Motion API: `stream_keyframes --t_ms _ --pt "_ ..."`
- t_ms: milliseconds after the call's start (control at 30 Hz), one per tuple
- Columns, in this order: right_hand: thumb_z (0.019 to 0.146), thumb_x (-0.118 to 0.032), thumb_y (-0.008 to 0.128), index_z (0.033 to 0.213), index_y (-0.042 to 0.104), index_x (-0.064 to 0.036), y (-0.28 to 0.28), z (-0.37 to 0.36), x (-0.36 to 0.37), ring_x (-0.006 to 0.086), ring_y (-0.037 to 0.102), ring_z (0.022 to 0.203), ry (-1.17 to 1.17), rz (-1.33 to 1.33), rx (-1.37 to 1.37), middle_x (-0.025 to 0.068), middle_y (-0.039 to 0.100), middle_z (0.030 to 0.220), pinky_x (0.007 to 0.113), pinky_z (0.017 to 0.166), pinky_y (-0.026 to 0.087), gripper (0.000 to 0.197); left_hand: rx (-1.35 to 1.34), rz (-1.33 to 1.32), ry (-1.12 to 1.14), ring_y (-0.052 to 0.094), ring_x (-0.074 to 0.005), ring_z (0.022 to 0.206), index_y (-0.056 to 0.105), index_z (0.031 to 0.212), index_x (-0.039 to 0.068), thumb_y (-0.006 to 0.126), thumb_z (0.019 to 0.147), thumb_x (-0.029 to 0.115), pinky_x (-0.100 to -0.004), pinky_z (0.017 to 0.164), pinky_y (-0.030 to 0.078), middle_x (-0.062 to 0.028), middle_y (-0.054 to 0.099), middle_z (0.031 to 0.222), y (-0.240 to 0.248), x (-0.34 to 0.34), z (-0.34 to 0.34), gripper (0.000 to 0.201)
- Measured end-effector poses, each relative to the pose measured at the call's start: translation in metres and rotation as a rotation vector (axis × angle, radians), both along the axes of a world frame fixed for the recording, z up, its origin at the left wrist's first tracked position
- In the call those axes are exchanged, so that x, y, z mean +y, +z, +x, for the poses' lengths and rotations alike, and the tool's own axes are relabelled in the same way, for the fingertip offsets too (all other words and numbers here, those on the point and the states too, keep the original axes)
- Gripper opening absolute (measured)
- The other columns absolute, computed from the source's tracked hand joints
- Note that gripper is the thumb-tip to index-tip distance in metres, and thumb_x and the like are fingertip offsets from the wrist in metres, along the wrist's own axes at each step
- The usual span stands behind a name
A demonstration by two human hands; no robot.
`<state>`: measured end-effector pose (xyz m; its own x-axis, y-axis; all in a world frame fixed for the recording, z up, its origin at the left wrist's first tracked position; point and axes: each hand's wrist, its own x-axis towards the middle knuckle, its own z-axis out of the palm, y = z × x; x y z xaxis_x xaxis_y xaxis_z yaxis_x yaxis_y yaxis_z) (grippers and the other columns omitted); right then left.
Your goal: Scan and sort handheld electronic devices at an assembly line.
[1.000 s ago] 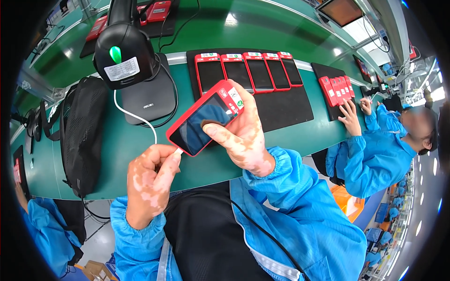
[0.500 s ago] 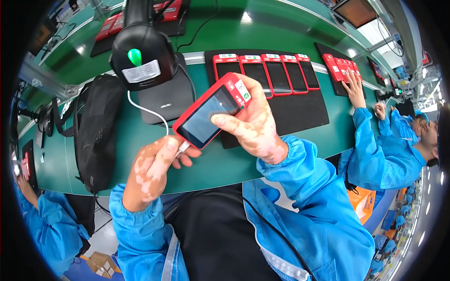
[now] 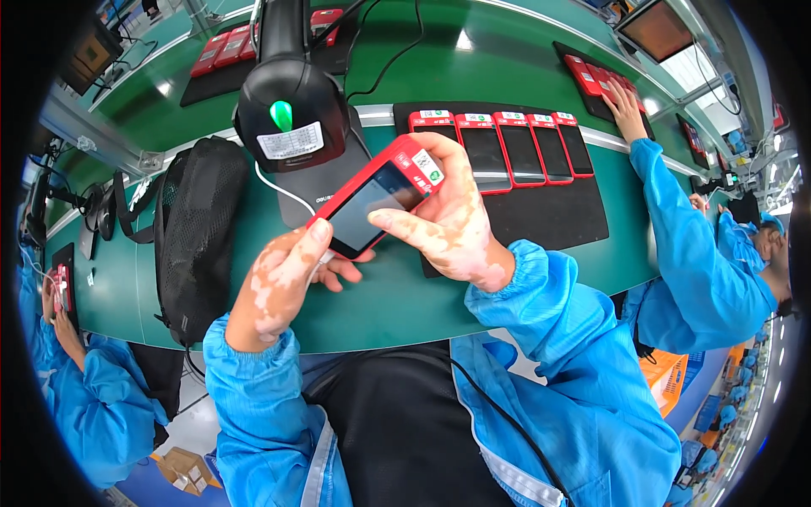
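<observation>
Held up over the near part of the green table (image 3: pixel 405 317), near-left of the black mat (image 3: pixel 541 221): a red handheld (image 3: pixel 369 203), screen up. Gripped by R hand (image 3: pixel 448 230), half closed round the far right end, w/ thumb on the screen and fingers mostly hidden behind. Pinched at the near left end by L hand (image 3: pixel 285 280) — w/ thumb at the corner, other fingers loosely curled beneath, next to a white plug (image 3: pixel 326 256); can't tell if fully seated. Slanting w/ long axis near left to far right, labelled end pointing far right. Prob. light, stiff, a bit slippery, w/ fragile glass — best held by the long side edges, w/o straining the plug. Beyond, lined up on the mat: five similar handhelds (image 3: pixel 519 152). Far left of those, a black scanner (image 3: pixel 296 100) w/ green light.
</observation>
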<state>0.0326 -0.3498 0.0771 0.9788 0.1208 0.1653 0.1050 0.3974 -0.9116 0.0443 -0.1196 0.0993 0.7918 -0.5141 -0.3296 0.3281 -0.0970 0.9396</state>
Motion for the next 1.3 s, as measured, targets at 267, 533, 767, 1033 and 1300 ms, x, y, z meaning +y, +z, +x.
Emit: stream_keyframes --t_ms 267,533,767,1033,1300 --pt "0.101 -0.023 0.075 0.138 0.053 -0.0021 -0.003 0.035 -0.012 0.0244 0.058 0.131 0.177 -0.416 0.079 0.0150 0.059 0.138 0.040 0.112 0.047 0.048 -0.369 0.096 0.164 0.061 -0.0132 0.099 0.062 0.144 -0.003 0.080 0.093 0.019 -0.0283 0.085 0.050 -0.0077 0.068 0.121 -0.004 0.018 0.023 0.058" --pt "0.084 -0.018 0.091 0.138 0.054 -0.0059 -0.025 0.064 -0.016 0.0270 0.057 0.132 0.113 -0.470 -0.278 0.0158 0.048 0.147 0.040 0.112 0.049 0.066 -0.569 0.200 0.179 0.063 -0.0202 0.106 0.063 0.138 -0.001 0.087 0.080 0.014 -0.0347 0.091 0.049 -0.0095 0.068 0.125 -0.023 0.029 0.038 0.064" --pt "0.077 -0.017 0.092 0.141 0.054 -0.0091 -0.027 0.064 -0.015 0.0385 0.058 0.130 0.015 -0.756 -0.516 0.0183 0.055 0.139 0.046 0.111 0.049 0.075 -0.811 0.316 0.210 0.065 -0.0278 0.115 0.060 0.144 0.000 0.088 0.078 0.007 -0.0373 0.094 0.051 -0.0133 0.068 0.135 -0.038 0.035 0.040 0.072" --pt "0.086 -0.032 0.087 0.140 0.055 -0.0089 -0.034 0.069 -0.015 0.0377 0.058 0.128 -0.003 -0.768 -0.623 0.0185 0.056 0.137 0.047 0.108 0.051 0.068 -0.782 0.381 0.226 0.068 -0.0289 0.114 0.063 0.137 -0.002 0.084 0.083 0.007 -0.0414 0.102 0.052 -0.0172 0.070 0.129 -0.032 0.031 0.035 0.059" --pt "0.088 -0.032 0.085 0.140 0.055 -0.0078 -0.032 0.066 -0.013 0.0391 0.058 0.129 -0.033 -0.824 -0.706 0.0191 0.058 0.137 0.047 0.107 0.052 0.064 -0.849 0.379 0.226 0.071 -0.0334 0.114 0.063 0.135 -0.003 0.088 0.081 0.004 -0.0406 0.100 0.054 -0.0195 0.071 0.127 -0.031 0.033 0.033 0.060"
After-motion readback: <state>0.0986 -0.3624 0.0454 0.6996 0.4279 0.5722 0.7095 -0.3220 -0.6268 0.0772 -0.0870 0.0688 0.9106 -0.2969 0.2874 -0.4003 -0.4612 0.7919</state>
